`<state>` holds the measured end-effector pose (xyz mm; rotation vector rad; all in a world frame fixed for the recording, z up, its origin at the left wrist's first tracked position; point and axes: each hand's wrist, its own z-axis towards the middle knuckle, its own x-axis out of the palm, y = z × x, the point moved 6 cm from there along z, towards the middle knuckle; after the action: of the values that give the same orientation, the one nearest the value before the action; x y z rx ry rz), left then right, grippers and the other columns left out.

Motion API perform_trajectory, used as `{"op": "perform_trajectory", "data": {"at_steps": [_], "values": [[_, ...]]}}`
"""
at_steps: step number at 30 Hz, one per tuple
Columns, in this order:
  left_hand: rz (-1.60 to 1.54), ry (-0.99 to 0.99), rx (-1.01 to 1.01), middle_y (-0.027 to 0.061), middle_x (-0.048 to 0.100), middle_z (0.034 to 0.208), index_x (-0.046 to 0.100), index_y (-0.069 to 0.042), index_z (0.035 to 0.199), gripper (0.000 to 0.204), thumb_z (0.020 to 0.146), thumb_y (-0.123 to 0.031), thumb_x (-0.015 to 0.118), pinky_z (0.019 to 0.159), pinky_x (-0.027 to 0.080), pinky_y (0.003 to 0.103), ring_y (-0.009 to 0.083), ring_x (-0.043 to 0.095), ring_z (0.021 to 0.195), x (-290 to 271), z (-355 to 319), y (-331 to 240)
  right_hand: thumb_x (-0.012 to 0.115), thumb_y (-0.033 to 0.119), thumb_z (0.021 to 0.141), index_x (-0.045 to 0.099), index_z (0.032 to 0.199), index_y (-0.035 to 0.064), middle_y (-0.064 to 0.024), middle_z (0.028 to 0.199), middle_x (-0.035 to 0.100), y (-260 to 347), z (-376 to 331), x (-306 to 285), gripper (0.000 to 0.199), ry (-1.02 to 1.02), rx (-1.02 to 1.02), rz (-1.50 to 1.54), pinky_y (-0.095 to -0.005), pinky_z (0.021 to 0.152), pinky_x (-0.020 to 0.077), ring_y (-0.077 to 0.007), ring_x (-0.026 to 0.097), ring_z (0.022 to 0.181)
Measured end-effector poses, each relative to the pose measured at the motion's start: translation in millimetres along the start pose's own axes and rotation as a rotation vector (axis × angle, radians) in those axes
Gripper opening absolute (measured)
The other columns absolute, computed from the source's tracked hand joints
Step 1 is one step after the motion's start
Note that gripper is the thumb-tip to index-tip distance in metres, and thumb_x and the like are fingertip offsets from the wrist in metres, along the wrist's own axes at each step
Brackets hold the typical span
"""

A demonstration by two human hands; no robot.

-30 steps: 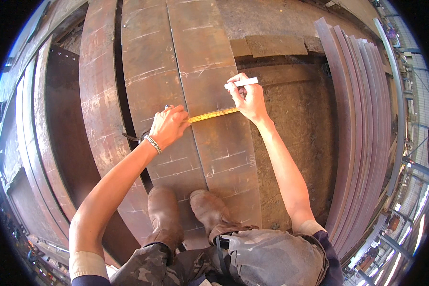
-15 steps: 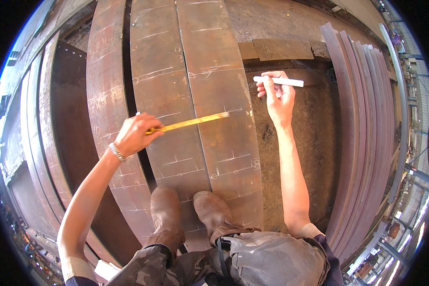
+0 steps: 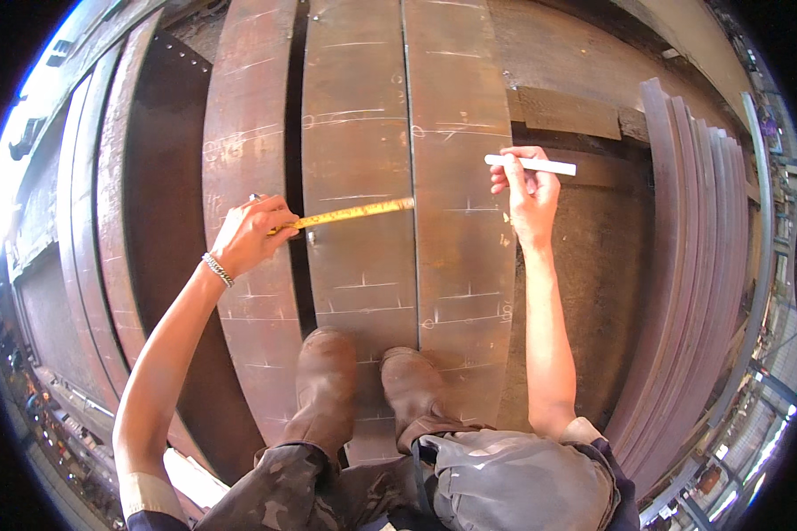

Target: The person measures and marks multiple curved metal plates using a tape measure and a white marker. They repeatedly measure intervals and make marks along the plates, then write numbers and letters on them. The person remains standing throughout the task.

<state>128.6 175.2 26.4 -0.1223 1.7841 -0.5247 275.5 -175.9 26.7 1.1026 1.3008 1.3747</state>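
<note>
Standing on a row of rusty steel plates (image 3: 456, 133), the person looks down past two brown boots (image 3: 328, 380) planted side by side near the lower middle of the view. The left hand (image 3: 250, 232) is closed around the case of a yellow tape measure (image 3: 354, 212); the case itself is buried in the fist and cannot be made out, so only the blade shows. That blade runs out to the right across the middle plate and its tip sits at the seam with the next plate, though whether the hook catches the edge is too small to tell. A metal bracelet (image 3: 218, 269) circles the left wrist.

The right hand (image 3: 527, 190) is held over the right edge of the rightmost plate, well apart from the tape's tip. Its fingers are curled around a white stick of chalk (image 3: 531, 165), which lies level and pokes out on both sides of the grip. Whether the hand rests on the steel or hangs just above it is unclear.

Faint chalk marks (image 3: 363, 281) cross the plates, too thin to read. More curved strips (image 3: 700, 265) stand stacked on edge at the right, bent by the lens. The person's trousers (image 3: 505, 478) are cut off by the lower rim.
</note>
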Motion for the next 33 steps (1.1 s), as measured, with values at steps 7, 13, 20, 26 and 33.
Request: {"op": "perform_trajectory", "data": {"at_steps": [7, 13, 20, 26, 33], "values": [[-0.063, -0.08, 0.136, 0.0069, 0.064, 0.086, 0.074, -0.006, 0.093, 0.016, 0.084, -0.019, 0.074, 0.071, 0.055, 0.038, 0.0244, 0.063, 0.08, 10, 46, -60, 0.058, 0.01, 0.102, 0.061, 0.105, -0.0014, -0.0104, 0.086, 0.068, 20, 1, -30, 0.012, -0.077, -0.074, 0.002, -0.0249, 0.061, 0.0557, -0.0117, 0.065, 0.073], [0.001, -0.019, 0.17, 0.0071, 0.06, 0.09, 0.07, -0.006, 0.093, 0.014, 0.085, -0.018, 0.072, 0.075, 0.055, 0.042, 0.027, 0.063, 0.088, 52, 106, -129, 0.058, 0.01, 0.102, 0.061, 0.106, -0.0014, -0.0108, 0.086, 0.068, 33, -8, -55, 0.013, -0.153, -0.08, -0.015, -0.0252, 0.061, 0.0556, -0.0121, 0.066, 0.073], [0.054, -0.011, 0.195, 0.0073, 0.06, 0.09, 0.067, -0.006, 0.091, 0.014, 0.086, -0.019, 0.072, 0.075, 0.054, 0.044, 0.0291, 0.063, 0.089, 66, 118, -121, 0.058, 0.01, 0.102, 0.061, 0.106, -0.0009, -0.0108, 0.087, 0.069, 38, -18, -70, 0.012, -0.182, -0.068, -0.038, -0.0253, 0.061, 0.0558, -0.0119, 0.066, 0.074], [0.031, 0.023, 0.179, 0.0083, 0.06, 0.089, 0.068, -0.006, 0.087, 0.014, 0.085, -0.019, 0.072, 0.074, 0.054, 0.044, 0.0295, 0.062, 0.088, 69, 116, -117, 0.058, 0.01, 0.102, 0.061, 0.106, -0.0007, -0.0108, 0.088, 0.069, 32, -21, -72, 0.012, -0.182, -0.061, -0.013, -0.0248, 0.061, 0.0558, -0.0117, 0.066, 0.074], [0.009, -0.008, 0.201, 0.0085, 0.06, 0.088, 0.067, -0.005, 0.086, 0.015, 0.085, -0.019, 0.072, 0.073, 0.054, 0.043, 0.0298, 0.062, 0.087, 67, 114, -118, 0.058, 0.011, 0.102, 0.061, 0.106, -0.0004, -0.0102, 0.088, 0.069, 32, -19, -64, 0.012, -0.17, -0.052, -0.01, -0.0245, 0.061, 0.0556, -0.0112, 0.066, 0.074]]}}
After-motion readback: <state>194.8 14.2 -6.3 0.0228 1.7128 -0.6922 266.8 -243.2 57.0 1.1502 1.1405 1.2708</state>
